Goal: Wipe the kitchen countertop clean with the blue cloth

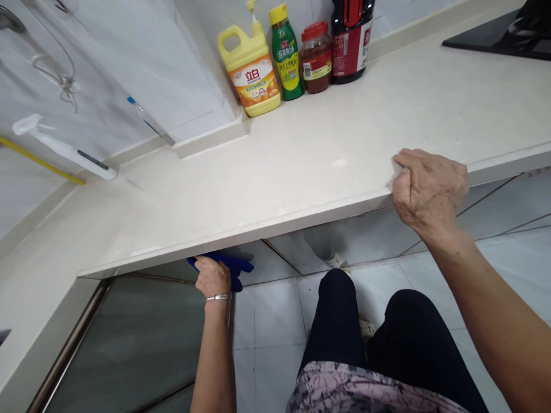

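My left hand reaches under the overhang of the cream countertop and is closed on a blue cloth, pressed near the top of a grey cabinet door. A silver bracelet sits on that wrist. My right hand is curled over the counter's front edge, fingers folded on top and gripping it. My knees in dark trousers show below.
At the back of the counter stand a yellow dish-soap bottle, a green bottle, a red-lidded jar and a dark sauce bottle. A black hob lies far right. White tiled floor below.
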The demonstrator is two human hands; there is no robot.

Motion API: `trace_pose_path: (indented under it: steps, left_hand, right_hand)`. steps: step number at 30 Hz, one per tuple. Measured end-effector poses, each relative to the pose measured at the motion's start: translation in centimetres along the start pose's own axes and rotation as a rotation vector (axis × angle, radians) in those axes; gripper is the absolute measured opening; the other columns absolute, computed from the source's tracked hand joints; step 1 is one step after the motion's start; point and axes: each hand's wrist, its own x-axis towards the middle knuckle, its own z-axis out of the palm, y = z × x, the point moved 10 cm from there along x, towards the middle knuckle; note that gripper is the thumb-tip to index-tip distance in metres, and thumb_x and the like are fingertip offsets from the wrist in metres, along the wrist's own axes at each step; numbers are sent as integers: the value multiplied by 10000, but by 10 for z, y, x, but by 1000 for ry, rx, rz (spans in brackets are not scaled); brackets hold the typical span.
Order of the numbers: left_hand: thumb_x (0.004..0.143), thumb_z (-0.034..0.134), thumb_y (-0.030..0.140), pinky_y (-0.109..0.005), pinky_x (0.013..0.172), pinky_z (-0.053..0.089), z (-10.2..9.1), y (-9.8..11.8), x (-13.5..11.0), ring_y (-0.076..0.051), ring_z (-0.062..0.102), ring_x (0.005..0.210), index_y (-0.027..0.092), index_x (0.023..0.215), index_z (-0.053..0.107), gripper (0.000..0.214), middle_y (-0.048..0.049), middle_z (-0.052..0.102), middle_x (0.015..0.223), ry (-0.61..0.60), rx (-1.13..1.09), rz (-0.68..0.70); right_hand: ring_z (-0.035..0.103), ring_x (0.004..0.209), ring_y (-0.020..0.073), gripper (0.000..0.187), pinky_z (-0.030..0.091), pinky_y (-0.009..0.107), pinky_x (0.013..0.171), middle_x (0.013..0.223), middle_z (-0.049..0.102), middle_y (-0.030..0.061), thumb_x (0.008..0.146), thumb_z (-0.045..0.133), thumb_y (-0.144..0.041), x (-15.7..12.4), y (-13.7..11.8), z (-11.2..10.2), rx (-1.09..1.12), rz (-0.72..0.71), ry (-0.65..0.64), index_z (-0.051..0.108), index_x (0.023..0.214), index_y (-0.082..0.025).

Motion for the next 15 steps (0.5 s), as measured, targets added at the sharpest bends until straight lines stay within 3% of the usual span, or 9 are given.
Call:
trace_pose_path:
  steps: [4,7,10,12,15]
  left_hand:
    - [884,408,257,-541,986,519,-8,-5,-8,-385,647,1118,-37,1369,474,571,-280,636,1163,15,-203,13]
    - [938,348,332,-467,978,537,-7,7,-42,-319,656,1078,58,1274,549,478,-204,671,1113,27,-368,66]
    - [948,401,444,-444,969,534,-8,37,-86,-288,647,1046,110,1278,540,490,-158,658,1097,87,-621,153]
    - [937,470,438,-432,948,526,-14,67,-110,-268,633,996,144,1156,587,385,-126,640,1024,127,-764,256]
    - [967,446,364,-388,829,528,-20,116,-129,-224,597,854,169,959,586,240,-87,590,892,149,-765,424]
  right_hand:
    - [665,1204,228,383,407,377,1059,1199,753,49,942,404,-273,1,0,2,9,21,-16,736,1115,-188]
    - [652,1220,258,390,416,434,1052,1215,746,60,937,393,-266,2,1,3,31,57,-60,731,1116,-192]
    - [624,1252,290,417,417,507,1053,1271,719,63,943,372,-252,3,0,4,87,77,-138,714,1183,-245]
    - [605,1272,307,436,414,543,1055,1308,698,62,949,366,-245,4,-1,5,111,91,-168,695,1234,-276]
    - [596,1283,313,432,418,555,1056,1319,690,71,945,382,-234,4,0,4,115,101,-164,688,1249,-266]
